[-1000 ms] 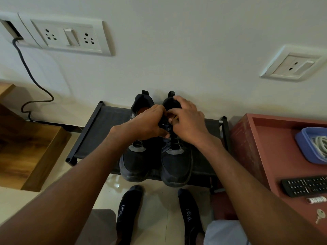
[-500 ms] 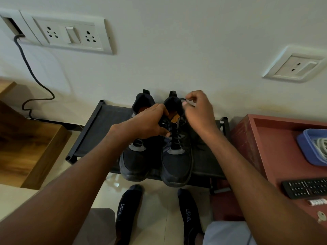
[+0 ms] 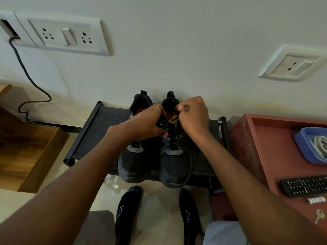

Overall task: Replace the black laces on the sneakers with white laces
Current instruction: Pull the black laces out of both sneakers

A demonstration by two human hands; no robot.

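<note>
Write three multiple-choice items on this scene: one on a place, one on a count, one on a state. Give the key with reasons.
1. Where do the sneakers stand?
A. on the black rack
B. on the red table
C. on the wooden step

2. How many sneakers are in view?
A. one
B. two
C. three

3. What is the right hand doing?
A. lying flat on the rack
B. pinching the black lace at the shoe's top
C. holding the remote

Key: 1 A, both soles sit on the rack; 2 B, a pair side by side; 3 B, its fingers curl on the lace.
</note>
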